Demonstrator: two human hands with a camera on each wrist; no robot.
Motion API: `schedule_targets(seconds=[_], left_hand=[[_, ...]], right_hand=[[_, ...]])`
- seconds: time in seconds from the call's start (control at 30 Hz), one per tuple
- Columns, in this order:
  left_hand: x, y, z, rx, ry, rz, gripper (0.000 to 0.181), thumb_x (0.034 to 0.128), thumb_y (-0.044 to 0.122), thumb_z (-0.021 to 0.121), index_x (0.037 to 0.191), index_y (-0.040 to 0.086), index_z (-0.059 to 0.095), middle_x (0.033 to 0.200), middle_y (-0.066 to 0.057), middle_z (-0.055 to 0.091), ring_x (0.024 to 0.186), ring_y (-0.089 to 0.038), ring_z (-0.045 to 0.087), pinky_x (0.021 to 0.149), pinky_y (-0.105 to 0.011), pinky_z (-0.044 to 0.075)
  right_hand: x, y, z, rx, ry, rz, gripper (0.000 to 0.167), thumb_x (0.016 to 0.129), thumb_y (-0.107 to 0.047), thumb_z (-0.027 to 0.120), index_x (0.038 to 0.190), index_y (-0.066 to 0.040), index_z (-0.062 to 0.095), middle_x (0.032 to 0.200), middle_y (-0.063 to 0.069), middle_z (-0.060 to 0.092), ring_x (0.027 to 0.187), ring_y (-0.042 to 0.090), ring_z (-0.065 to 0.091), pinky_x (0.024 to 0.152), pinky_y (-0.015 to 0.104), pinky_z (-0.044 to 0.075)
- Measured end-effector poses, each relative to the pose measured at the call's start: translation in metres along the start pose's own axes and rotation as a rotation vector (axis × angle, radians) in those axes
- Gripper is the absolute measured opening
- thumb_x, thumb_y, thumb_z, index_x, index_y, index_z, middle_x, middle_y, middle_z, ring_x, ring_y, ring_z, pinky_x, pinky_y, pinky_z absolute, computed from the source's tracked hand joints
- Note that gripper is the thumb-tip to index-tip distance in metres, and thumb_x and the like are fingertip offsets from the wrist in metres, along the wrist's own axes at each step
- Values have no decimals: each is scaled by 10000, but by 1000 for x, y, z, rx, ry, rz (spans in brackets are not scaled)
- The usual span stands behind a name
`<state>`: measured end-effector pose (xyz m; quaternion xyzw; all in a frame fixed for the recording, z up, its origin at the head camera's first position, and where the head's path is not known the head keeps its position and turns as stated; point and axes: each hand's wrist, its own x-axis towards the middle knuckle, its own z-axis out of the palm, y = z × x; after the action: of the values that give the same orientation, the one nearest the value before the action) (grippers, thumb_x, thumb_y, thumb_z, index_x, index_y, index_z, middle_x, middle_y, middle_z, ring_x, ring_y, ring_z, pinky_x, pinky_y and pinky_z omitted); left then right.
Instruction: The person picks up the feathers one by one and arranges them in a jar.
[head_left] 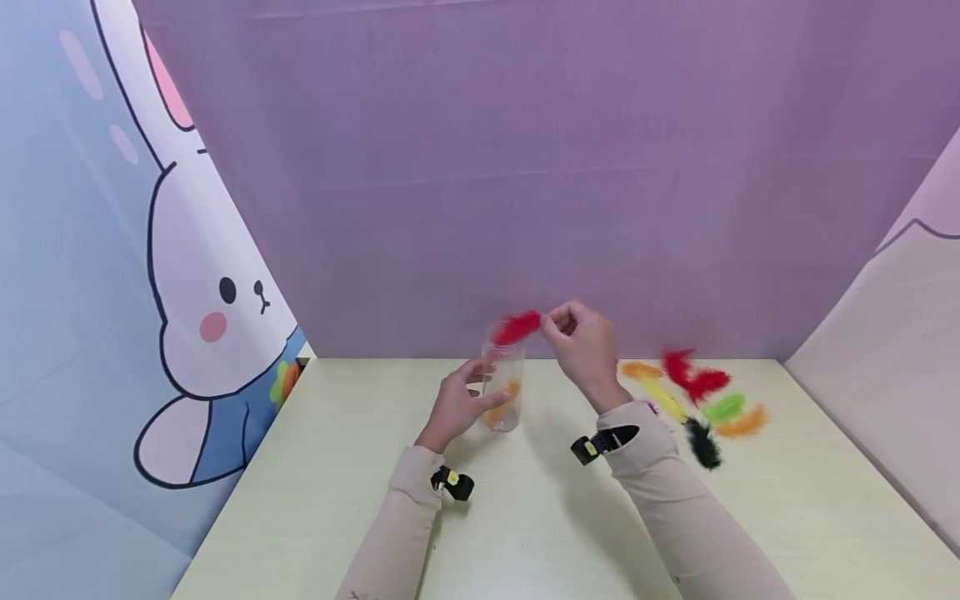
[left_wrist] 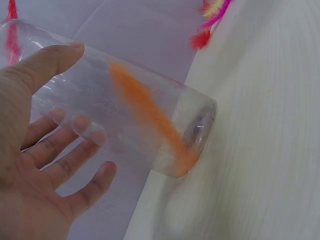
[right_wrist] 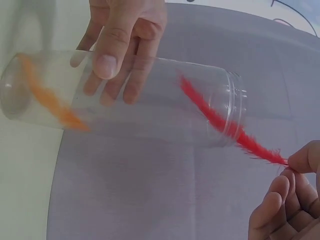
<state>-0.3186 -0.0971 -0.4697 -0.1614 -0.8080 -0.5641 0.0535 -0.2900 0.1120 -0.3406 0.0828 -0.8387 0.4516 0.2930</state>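
A clear plastic jar (head_left: pixel 507 375) stands upright on the table, its mouth uncovered. My left hand (head_left: pixel 459 402) holds it from the left side, thumb in front and fingers behind. Inside, an orange feather (left_wrist: pixel 150 112) leans against the wall near the bottom. My right hand (head_left: pixel 583 342) pinches one end of a red feather (right_wrist: pixel 215 117) between thumb and forefinger, above and right of the jar's mouth. The feather's other end reaches through the mouth into the upper part of the jar, as the right wrist view shows.
Right of the jar lie several loose feathers: red feathers (head_left: pixel 693 379), a yellow feather (head_left: pixel 666 398), a green feather (head_left: pixel 724 407), orange feathers (head_left: pixel 742 422) and a black feather (head_left: pixel 702 443). A purple cloth (head_left: pixel 555 183) hangs behind the table (head_left: pixel 360 467).
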Motion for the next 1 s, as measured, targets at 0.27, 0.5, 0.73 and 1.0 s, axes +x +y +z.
schedule_targets(seconds=[0.27,0.5,0.73,1.0], left_hand=[[0,3,2,-5,6,-38,667,814,350,876,1399,186,600,1342,-67,672,1222,-259,618,1001,-493,547],[1,1,1,1,23,-52,690,797,359,888,1399,178,602,1330,-17,673,1217,-250,628,987,-474,561],[-1,3,1,7,23,-68,676,808,359,880,1399,190,598,1320,-14,675,1223,-255,624,996,-478,556],[-1,2,0,10,26,-49,643,811,343,878,1385,224,612,1298,-1,689,1209,-240,634,969,-469,559]], right_hand=[[-3,0,6,-11,-45,8,139,920,-222,705,842,-107,708,739,56,671,660,186,573,559,268,458],[-4,1,14,-27,-89,15,135,932,-230,690,868,-113,711,759,59,680,694,196,588,594,298,483],[-9,4,18,-31,-121,-5,142,957,-244,686,902,-116,717,776,55,682,687,202,579,595,304,495],[-12,5,19,-5,-137,7,136,951,-245,691,908,-120,724,767,45,678,688,180,575,596,289,468]])
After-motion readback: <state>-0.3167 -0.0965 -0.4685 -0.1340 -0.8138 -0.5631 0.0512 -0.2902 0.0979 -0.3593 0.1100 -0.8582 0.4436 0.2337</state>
